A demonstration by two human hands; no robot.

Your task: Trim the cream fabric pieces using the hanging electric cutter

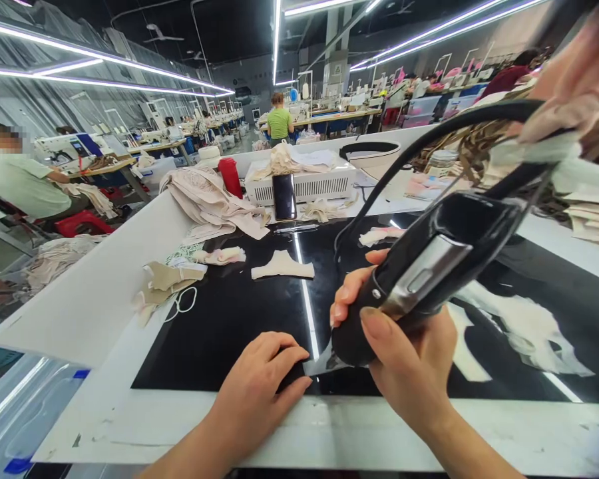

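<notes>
The right hand (404, 332) was wrapped around a bulky black handheld device with a silver side panel (424, 266), its thumb pressed on the near side and its fingers closed around the left side. The device slanted over the near middle of a glossy black rectangular sheet (199, 346), its rounded lower end towards the left hand (264, 372). A thick black cable (419, 136) arched above the sheet's far right part.

The left hand was palm down at the sheet's near edge, fingers bent, with the tips of thumb and forefinger a little apart. A translucent patch (319, 364) showed between those fingertips and the device; what it was could not be made out.

Beyond the left hand lay a cream, winged fabric piece (283, 265), flat on the sheet. Pale, sheer fabric pieces (539, 326) lay to the right, partly behind the right hand. At the far side, a black smartphone (284, 197) leaned upright against a white slotted box (304, 183), with a red cylindrical container (229, 177) to its left, beside heaped beige fabric (209, 199).
</notes>
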